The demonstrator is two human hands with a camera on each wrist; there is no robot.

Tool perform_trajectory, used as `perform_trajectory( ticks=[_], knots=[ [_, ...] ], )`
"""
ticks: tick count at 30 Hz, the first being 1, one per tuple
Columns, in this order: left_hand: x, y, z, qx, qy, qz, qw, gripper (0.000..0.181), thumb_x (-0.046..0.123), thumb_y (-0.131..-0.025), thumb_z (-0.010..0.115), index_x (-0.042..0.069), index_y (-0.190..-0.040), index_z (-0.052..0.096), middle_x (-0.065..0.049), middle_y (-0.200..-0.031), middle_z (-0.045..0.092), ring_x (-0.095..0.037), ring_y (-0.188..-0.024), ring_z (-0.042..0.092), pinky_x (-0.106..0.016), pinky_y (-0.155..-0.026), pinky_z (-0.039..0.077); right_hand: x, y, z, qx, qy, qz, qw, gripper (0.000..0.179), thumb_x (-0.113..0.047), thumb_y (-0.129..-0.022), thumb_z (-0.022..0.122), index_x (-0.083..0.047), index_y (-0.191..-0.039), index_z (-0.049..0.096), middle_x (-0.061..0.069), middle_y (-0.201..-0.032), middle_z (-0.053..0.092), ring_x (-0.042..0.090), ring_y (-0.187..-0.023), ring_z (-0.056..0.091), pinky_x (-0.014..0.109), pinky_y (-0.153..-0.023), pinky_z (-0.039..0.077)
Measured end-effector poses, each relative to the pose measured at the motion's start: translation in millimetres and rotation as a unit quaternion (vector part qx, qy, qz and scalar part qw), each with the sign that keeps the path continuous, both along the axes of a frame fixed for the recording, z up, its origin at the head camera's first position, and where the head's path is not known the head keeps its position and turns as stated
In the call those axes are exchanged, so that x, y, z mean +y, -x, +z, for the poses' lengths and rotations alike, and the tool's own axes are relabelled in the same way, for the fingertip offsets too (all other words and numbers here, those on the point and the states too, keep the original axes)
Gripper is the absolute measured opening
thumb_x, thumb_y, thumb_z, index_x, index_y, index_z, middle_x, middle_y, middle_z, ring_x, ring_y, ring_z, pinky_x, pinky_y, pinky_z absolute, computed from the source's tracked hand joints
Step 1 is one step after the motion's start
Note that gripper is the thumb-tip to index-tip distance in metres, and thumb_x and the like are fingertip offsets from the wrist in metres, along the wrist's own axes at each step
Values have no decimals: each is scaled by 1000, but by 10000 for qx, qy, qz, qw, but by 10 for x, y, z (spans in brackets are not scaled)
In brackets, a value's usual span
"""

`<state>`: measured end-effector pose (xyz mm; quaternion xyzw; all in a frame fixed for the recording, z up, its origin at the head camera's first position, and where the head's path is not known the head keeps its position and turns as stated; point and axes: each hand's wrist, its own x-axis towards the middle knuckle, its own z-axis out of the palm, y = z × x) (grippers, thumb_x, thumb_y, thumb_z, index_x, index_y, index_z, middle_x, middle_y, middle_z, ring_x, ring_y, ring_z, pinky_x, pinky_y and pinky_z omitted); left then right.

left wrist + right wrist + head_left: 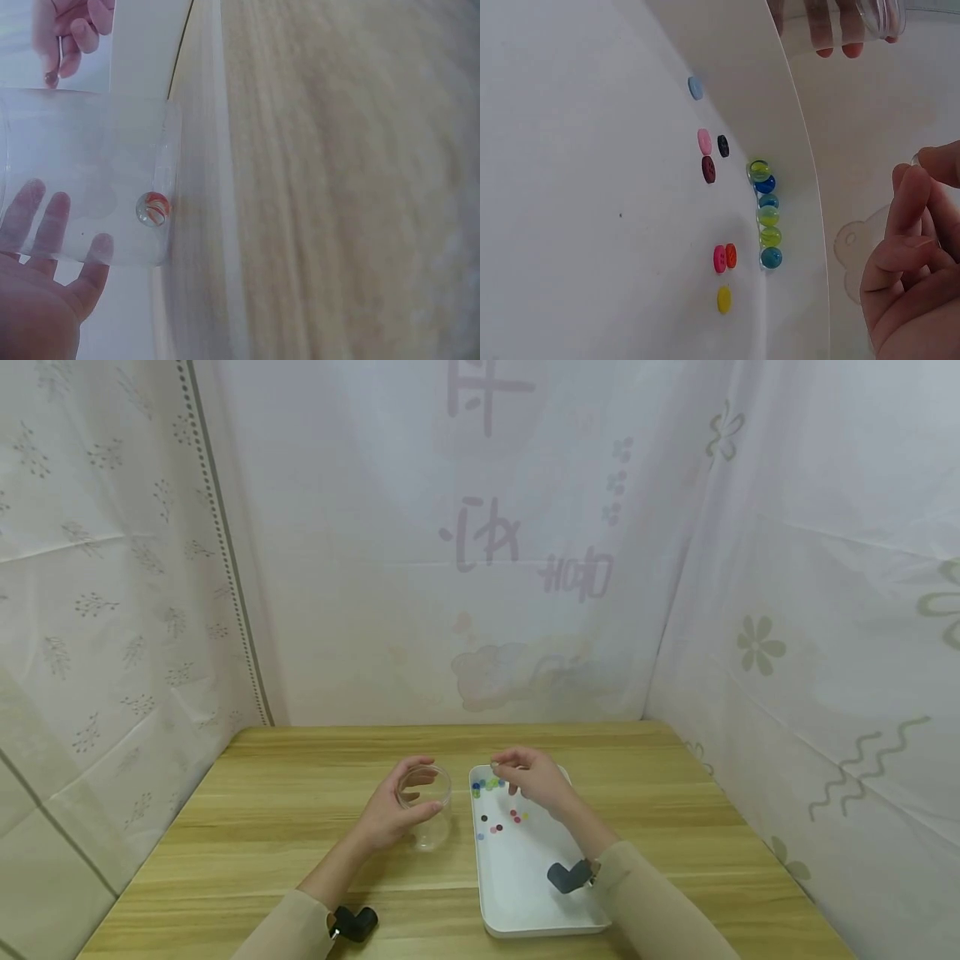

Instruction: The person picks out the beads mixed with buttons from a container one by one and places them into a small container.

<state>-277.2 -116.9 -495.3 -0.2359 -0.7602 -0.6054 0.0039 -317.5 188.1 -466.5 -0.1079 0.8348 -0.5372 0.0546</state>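
Observation:
My left hand [388, 810] grips a clear plastic jar [430, 833] around its side, left of the white tray [525, 881]. A clear marble with an orange swirl [153, 209] lies at the jar's bottom. Over the tray's far end, my right hand [538, 783] pinches a small glassy marble [915, 160] between thumb and fingertips; the fingers hide most of it. Several blue and green marbles [769, 217] line the tray's far wall. Nearer in the tray lie several buttons, among them a yellow button [724, 299], a black button [723, 145] and a light blue button [695, 88].
The tray's raised rim [547, 933] runs around the marbles and buttons. Beneath everything is a wood-grain table [300, 827]. Printed curtains [360, 568] hang behind it and on both sides. A black camera mount [570, 877] sits on the right wrist, low over the tray.

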Motion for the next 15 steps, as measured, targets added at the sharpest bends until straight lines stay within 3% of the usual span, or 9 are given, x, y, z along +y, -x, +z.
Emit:
perform_trajectory(
  ticks=[15],
  knots=[
    [-26, -21, -16, -51, -18, -45, 10000, 67, 19, -98, 82, 17, -156, 49, -24, -153, 61, -44, -145, 55, -71, -119, 44, -72, -64, 75, -33, 48, 4, 10000, 30, -29, -103, 78, -12, -129, 76, 25, -122, 74, 17, -79, 66, 27, -62, 47]
  ],
)
